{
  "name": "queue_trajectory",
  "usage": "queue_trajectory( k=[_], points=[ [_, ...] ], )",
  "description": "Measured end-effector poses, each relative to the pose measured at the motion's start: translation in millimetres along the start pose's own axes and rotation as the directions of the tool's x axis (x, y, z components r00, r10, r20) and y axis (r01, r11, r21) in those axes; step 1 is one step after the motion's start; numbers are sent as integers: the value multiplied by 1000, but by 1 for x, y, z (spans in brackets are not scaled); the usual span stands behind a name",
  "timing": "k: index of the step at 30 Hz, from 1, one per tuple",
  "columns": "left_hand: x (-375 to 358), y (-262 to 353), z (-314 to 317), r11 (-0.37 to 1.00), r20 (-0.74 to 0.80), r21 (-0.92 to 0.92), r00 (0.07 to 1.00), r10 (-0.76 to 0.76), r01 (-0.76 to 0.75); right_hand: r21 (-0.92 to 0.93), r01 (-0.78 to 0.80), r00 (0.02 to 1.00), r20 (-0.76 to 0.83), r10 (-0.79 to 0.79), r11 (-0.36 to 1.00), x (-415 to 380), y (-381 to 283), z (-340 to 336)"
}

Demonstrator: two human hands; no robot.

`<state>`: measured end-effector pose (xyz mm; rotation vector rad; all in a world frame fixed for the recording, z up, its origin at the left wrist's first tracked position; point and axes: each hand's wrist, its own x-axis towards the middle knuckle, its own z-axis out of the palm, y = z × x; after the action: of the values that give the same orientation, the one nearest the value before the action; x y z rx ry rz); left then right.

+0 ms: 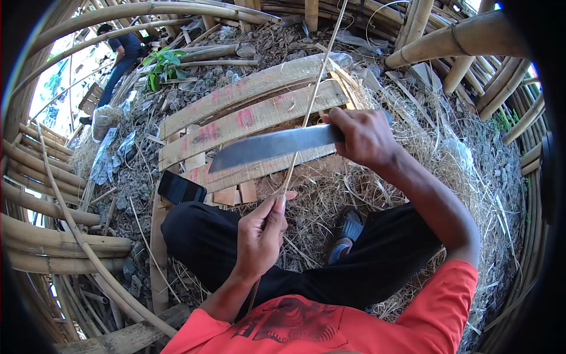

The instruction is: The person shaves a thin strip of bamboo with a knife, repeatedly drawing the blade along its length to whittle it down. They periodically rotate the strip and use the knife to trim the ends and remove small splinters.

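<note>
Clenched right hand (pixel 364 137) grips the handle of a broad steel knife (pixel 274 147), blade pointing left, edge laid against a thin bamboo strip (pixel 311 100). Left hand (pixel 260 234) pinches the strip's near end; its long axis runs near to far, slightly right. Worn wooden planks (pixel 250 115) lie beyond, a black phone (pixel 180 189) at left, dry straw around
</note>
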<state>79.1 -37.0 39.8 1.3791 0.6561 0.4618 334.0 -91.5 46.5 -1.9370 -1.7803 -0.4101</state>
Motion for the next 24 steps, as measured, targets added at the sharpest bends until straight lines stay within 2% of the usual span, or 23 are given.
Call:
queue_trajectory(
  k=[1,3,5,7,9,11,13,15,16,17,18,19,21,23,24],
  points=[
    [0,-2,-1,1000,2,16,1000,12,-12,-4,-7,1000,-23,7,1000,0,4,1],
    [-3,-7,-2,999,19,39,999,27,-28,-32,-149,989,-4,149,988,3,14,4],
    [-6,-11,-4,998,47,51,998,43,-45,-101,-219,976,-38,216,971,3,27,4],
    [-10,-10,-5,998,75,63,997,1,-5,-98,-362,931,21,365,927,7,42,-3],
    [-14,-10,-6,998,115,63,993,-28,20,-135,-338,938,-131,322,931,-1,74,7],
    [-19,-11,-9,998,159,55,986,-41,32,-15,-435,891,-151,428,900,-7,100,9],
    [-21,-14,-13,994,145,20,984,-108,107,-35,-513,849,-165,502,857,-12,105,8],
    [-19,-14,-15,985,103,-25,980,-169,172,61,-532,842,-73,535,845,-15,98,13],
    [-17,-13,-14,982,96,-43,979,-178,182,34,-472,881,42,470,881,-10,74,1],
    [-13,-11,-13,980,87,-60,979,-185,191,36,-372,928,50,370,927,-10,61,5],
    [-11,-9,-12,977,78,-76,978,-192,198,13,-273,952,149,268,962,-6,41,0],
    [-10,-8,-12,981,88,-67,980,-176,182,74,-133,987,97,125,988,-7,24,3],
    [-9,-9,-10,987,114,-45,983,-145,151,127,78,994,61,-86,989,-2,-9,-3],
    [-12,-8,-13,988,134,-45,981,-142,149,97,178,983,34,-182,979,-2,-20,3],
    [-13,-6,-16,987,146,-46,979,-145,153,134,127,985,95,-141,983,-2,-19,4]
  ],
)
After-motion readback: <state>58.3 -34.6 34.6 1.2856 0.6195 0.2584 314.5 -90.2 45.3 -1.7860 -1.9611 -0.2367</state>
